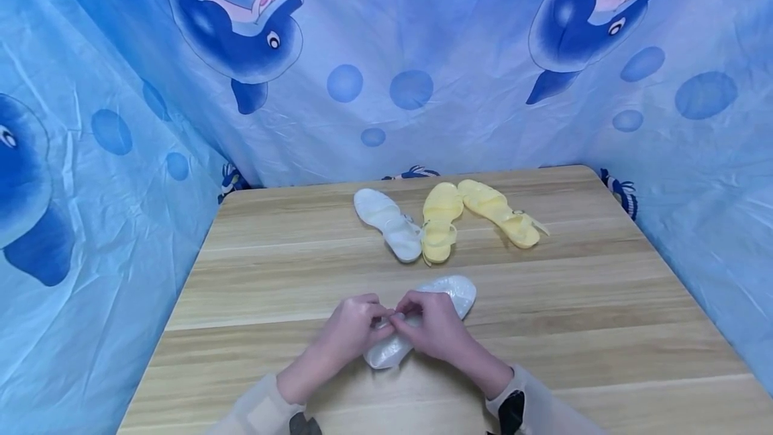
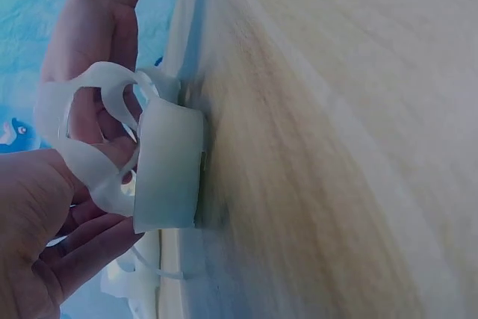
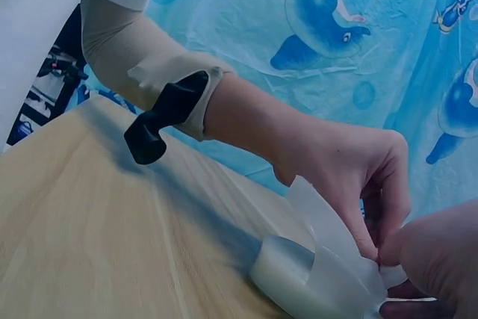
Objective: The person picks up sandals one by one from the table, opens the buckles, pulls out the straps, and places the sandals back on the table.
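A whitish, translucent sandal lies at a slant on the wooden table, its heel toward the person. Over its middle, the left hand and right hand meet and pinch the sandal's strap between thumbs and fingers. Seen from the left wrist view, the heel rests on the table and the ankle strap loops upward beside the fingers. From the right wrist view, the left hand and part of the right hand come together at the strap; the fingers hide the exact spot being pinched.
Farther back on the table lie another whitish sandal and two yellow sandals, one in the middle and one to the right. A blue curtain with dolphin prints surrounds the table's far and side edges.
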Demonstrator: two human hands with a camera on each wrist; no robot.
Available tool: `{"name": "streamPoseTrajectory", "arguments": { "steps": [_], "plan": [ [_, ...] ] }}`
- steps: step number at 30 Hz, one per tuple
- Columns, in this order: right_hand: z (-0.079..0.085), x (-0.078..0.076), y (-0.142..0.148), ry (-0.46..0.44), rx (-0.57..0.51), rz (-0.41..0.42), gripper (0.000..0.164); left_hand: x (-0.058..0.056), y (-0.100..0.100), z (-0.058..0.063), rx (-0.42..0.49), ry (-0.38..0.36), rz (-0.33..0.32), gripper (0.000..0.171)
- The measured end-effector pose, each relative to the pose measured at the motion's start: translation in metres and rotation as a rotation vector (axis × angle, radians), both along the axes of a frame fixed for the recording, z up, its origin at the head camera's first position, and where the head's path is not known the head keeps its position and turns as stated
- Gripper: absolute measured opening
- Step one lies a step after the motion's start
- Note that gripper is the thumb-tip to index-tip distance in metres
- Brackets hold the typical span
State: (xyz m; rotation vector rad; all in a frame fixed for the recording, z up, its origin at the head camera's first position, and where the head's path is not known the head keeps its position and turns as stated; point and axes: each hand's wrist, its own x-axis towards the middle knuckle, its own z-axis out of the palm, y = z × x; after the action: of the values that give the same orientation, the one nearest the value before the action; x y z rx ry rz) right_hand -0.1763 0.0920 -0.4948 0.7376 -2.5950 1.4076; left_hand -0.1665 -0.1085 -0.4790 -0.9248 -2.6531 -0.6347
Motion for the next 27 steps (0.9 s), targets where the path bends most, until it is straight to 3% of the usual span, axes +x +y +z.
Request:
{"name": "streamPoseTrajectory", "arguments": {
  "steps": [7,15,21,27],
  "plan": [
    [-0.002,0.001,0.003,-0.008,0.001,0.015,0.012,0.001,0.000,0.001,-0.090,0.170,-0.063,0.020],
    [0.001,-0.001,0.004,-0.009,-0.013,0.030,0.007,-0.001,-0.002,0.001,-0.041,0.134,-0.067,0.018],
    [0.005,-0.003,0.003,-0.010,0.008,0.031,0.006,-0.004,-0.003,0.002,-0.073,0.193,-0.083,0.023],
    [0.006,-0.006,0.003,-0.098,-0.004,0.020,0.011,-0.010,-0.006,0.002,-0.053,0.202,-0.096,0.019]
  ]
}}
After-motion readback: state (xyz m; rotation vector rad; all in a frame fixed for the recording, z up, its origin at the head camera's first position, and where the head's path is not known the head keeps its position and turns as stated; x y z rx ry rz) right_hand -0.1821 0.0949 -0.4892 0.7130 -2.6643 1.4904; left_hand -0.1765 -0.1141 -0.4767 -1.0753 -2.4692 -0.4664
